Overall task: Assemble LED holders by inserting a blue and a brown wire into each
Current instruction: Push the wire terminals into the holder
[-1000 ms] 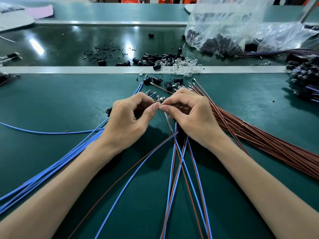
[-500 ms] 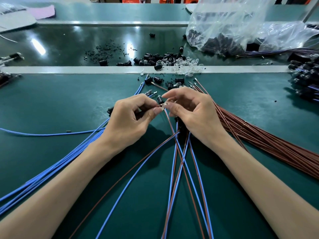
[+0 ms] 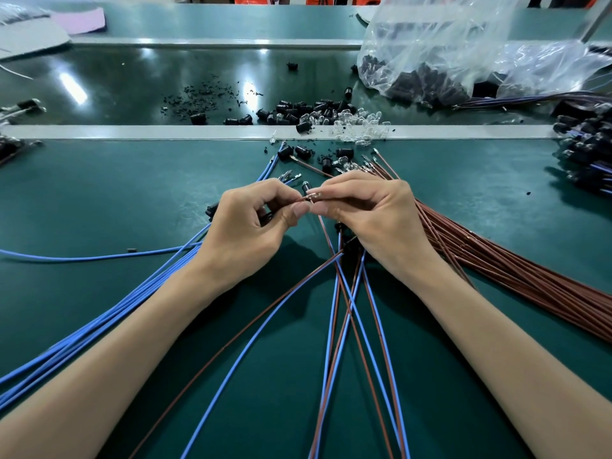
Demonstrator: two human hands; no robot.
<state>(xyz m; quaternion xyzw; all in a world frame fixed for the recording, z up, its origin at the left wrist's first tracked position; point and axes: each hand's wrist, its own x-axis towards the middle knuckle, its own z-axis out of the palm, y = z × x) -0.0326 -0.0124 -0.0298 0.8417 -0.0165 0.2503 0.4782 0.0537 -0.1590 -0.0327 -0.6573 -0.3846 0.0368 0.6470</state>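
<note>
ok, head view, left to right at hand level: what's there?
blue wire bundle → left hand → right hand → brown wire bundle → dark holder pile at the right edge

Holders (image 3: 291, 114) behind wires (image 3: 546, 291), bag (image 3: 447, 54) beyond.

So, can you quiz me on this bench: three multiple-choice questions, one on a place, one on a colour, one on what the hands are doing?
1. Where is the brown wire bundle? A. at left B. at right C. overhead
2. What colour are the loose wires beside the left hand? A. blue B. yellow C. green
3. What are the left hand and right hand doing? A. lying flat B. pinching one brown wire C. waving
Answers: B, it fans out beyond the right hand; A, those wires are blue; B, fingertips of both hands meet on its end.
</note>
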